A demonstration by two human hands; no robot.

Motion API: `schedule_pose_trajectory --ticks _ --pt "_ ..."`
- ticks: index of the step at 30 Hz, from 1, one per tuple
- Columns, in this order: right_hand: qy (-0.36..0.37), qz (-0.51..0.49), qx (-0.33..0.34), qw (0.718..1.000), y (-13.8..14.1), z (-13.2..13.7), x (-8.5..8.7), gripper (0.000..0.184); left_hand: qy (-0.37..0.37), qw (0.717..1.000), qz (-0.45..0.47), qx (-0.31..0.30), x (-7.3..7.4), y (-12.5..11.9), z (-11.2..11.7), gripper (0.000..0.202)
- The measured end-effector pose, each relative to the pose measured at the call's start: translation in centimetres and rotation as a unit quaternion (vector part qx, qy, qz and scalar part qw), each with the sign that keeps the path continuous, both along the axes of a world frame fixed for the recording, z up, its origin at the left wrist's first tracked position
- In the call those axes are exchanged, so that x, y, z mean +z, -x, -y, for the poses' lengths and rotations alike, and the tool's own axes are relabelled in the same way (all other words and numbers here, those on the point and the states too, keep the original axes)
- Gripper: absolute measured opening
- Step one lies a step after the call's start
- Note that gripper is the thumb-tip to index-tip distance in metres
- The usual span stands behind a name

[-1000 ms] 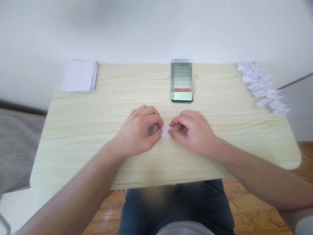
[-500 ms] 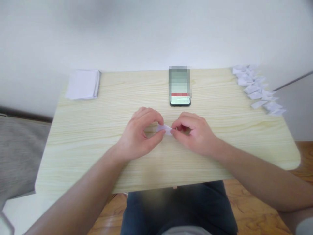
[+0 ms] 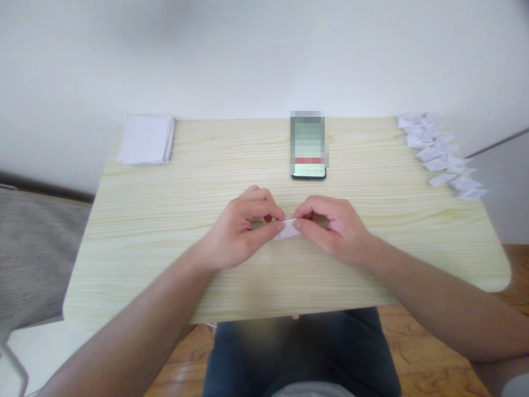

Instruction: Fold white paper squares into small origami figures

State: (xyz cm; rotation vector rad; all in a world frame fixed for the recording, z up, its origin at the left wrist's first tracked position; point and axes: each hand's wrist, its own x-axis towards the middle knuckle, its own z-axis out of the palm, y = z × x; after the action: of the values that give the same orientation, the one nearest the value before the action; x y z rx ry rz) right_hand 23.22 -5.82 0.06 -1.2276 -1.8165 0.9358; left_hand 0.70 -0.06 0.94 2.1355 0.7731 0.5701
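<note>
— While the head view takes in both hands, what do they grip?
— Left hand [image 3: 236, 234] and right hand [image 3: 346, 229] each pinch one small, white, folded-paper piece [image 3: 288, 230], over the surface of pale wood-grain board [image 3: 248, 295].
— Step?
— Probably creasing; a further fold would call for aligned fingertips.
— Pose?
— Thumbs nearest the wearer, fingers curled, forearms converging.

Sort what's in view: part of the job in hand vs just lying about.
Job in hand:
- Small white paper, pinched by the fingers of the left hand and right hand
- Probably also: paper stack, far left; folded paper pieces, far right

Likely just lying about:
- Phone, untouched
</note>
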Motion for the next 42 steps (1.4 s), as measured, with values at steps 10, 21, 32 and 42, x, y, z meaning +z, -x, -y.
schedule_pose_trajectory --ticks 10,21,32,42 --pt "-0.089 -0.031 -0.036 0.995 0.1 -0.4 -0.1 0.016 0.143 0.984 0.091 0.061 -0.5 -0.4 0.8 0.009" --pt "-0.192 0.065 -0.108 0.973 -0.4 -0.7 -1.3 0.018 -0.093 0.989 0.089 0.067 -1.4 -0.6 0.4 0.019" --pt "-0.129 0.175 -0.036 0.975 -1.2 -1.2 -0.8 0.013 -0.165 0.98 -0.102 0.04 -1.7 -0.8 0.1 0.013" --pt "-0.09 0.208 -0.025 0.974 -0.7 -1.4 -0.7 0.009 -0.151 0.979 -0.131 0.047 -1.3 -1.2 0.3 0.011"
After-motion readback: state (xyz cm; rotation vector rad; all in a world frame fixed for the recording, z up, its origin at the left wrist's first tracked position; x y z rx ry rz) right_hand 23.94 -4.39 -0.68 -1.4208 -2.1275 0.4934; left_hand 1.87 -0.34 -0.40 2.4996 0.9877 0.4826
